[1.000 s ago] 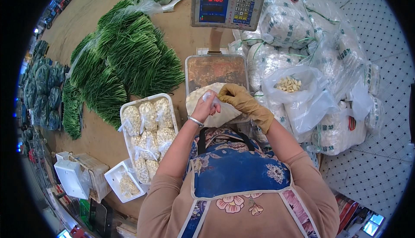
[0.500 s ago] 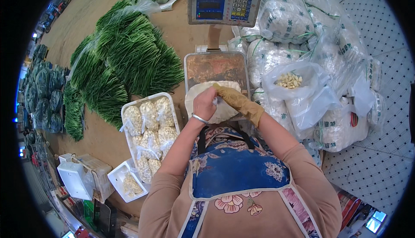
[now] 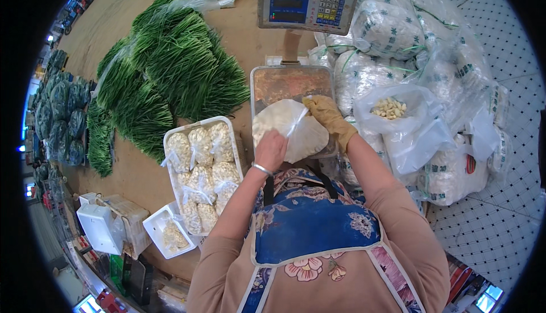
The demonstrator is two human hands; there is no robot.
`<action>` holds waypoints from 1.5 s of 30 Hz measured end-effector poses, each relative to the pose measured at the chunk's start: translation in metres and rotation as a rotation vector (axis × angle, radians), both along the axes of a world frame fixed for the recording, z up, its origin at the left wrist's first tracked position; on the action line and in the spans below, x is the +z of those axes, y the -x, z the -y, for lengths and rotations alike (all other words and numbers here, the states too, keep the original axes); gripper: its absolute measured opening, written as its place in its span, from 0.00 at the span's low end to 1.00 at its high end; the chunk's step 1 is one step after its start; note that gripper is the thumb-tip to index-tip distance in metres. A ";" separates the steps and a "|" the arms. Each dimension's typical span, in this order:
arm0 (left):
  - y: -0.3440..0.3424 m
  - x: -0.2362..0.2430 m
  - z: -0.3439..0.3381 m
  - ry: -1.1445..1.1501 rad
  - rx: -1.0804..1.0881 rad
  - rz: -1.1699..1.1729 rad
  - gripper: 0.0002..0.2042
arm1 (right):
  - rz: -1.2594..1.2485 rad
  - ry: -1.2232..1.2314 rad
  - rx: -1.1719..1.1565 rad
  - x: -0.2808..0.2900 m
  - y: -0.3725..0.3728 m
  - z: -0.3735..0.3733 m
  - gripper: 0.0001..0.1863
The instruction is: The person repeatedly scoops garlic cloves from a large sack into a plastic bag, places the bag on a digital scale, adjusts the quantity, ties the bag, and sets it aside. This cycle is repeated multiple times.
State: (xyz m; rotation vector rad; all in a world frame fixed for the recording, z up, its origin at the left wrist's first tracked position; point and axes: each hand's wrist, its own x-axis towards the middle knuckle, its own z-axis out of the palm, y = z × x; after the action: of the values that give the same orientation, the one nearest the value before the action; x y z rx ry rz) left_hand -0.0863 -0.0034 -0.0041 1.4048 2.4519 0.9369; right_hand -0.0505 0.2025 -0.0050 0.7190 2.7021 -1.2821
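A rounded, full white plastic bag rests on the worn metal pan of a weighing scale in front of me. A twisted, see-through strand of its plastic crosses the top between my hands. My right hand, in a tan rubber glove, is closed on the strand's upper end. My bare left hand, with a silver bangle at the wrist, has its fingers bunched at the lower end, against the bag. Its fingertips are partly hidden. Behind the pan stands the scale's display, lit with red digits.
A white crate of small tied bags of pale cloves stands left, with a white foam box nearer me. Green stalks are heaped beyond. On the right, an open bag of peeled cloves sits by stacked plastic-wrapped packs.
My hands, together over the bag before, have parted: the right toward the upper right, the left lower. The twisted strand now shows between them. The red reading on the display has changed.
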 end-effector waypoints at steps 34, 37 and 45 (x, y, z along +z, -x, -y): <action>0.016 -0.034 -0.012 -0.421 0.232 1.049 0.05 | -0.098 0.778 -0.251 0.007 0.011 -0.009 0.09; 0.016 -0.006 -0.040 -0.245 0.100 0.787 0.08 | -0.392 0.052 0.449 0.052 0.008 0.015 0.12; 0.021 -0.021 -0.049 -0.305 0.156 1.148 0.10 | -0.104 0.230 0.137 0.020 -0.002 0.021 0.10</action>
State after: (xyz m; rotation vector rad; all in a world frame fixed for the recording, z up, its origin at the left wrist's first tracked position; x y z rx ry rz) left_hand -0.1070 0.0451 -0.0250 0.4274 1.5611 1.5964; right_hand -0.0488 0.1811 0.0149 0.4470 2.5670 -1.5995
